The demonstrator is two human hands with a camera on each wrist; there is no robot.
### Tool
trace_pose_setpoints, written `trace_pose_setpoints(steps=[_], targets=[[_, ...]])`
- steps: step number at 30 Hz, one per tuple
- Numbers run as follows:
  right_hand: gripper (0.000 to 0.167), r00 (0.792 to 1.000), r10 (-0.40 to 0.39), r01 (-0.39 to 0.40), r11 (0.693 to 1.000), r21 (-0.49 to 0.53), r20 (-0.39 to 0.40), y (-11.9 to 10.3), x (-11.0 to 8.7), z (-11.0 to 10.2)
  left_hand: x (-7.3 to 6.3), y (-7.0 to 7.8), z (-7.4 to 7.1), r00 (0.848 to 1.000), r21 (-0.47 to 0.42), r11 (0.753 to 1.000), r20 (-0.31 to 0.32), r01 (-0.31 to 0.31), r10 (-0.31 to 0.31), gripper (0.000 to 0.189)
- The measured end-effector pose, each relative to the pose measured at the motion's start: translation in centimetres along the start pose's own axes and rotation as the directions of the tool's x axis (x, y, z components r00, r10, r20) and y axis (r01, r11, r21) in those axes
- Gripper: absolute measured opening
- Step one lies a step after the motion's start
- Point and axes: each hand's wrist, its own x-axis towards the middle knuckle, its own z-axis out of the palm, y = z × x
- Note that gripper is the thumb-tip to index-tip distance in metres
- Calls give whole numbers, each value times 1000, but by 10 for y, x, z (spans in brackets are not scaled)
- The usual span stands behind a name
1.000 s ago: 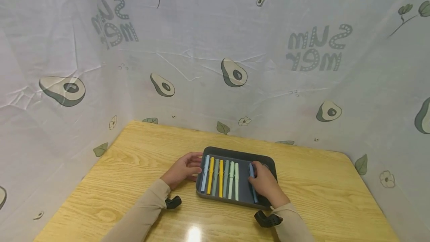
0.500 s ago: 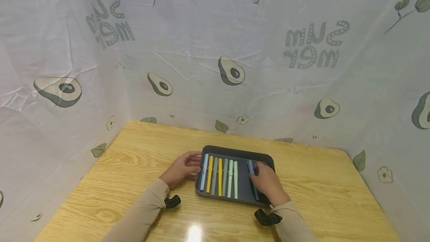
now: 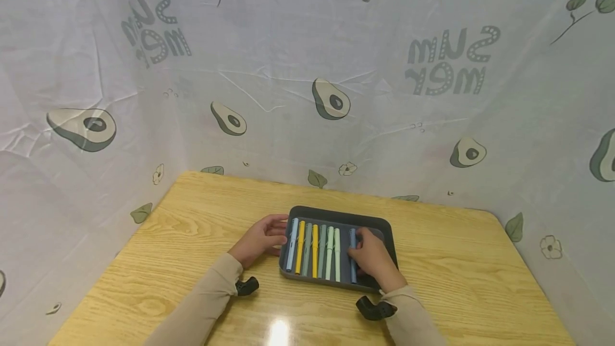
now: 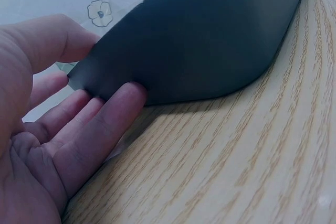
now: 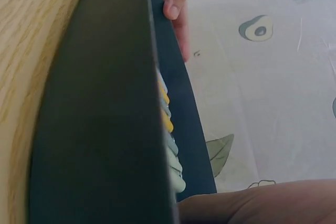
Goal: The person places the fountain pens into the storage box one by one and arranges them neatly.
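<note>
A dark grey tray (image 3: 338,213) sits on the table with a row of capped pens in it. My left hand (image 3: 261,240) holds the tray's left wall, thumb at the rim and fingers against the outside; in the left wrist view its fingers (image 4: 118,111) touch the dark wall. My right hand (image 3: 375,256) pinches a dark blue pen (image 3: 353,271) inside the tray, right of the pale green pens. In the right wrist view, the tray's near wall (image 5: 105,103) hides that pen and most of the right hand.
From the left, the row runs light blue pen (image 3: 292,247), yellow pen (image 3: 300,250), grey-green pen, second yellow pen (image 3: 315,252), another grey-green pen, then two pale green pens (image 3: 337,255). A patterned cloth (image 3: 269,68) hangs behind the wooden table (image 3: 230,196).
The right hand and dark blue pen have moved left, toward the pale green pens. The pen now stands more parallel to the row. My left hand stays on the tray.
</note>
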Motion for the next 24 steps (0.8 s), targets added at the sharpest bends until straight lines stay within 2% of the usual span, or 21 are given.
trace_pose_setpoints(steps=[6,13,24], targets=[[54,1000,19,-19,999,32,25,-6,0,6,-1,-2,0,1000,1,1000,-1,12,-12,64],[48,999,-4,3,1000,31,31,-12,-2,7,1,-2,1,1000,4,1000,4,-6,6,64],[45,999,-17,14,997,73,29,-14,-4,18,-2,-2,-6,1000,14,1000,-8,8,-8,64]])
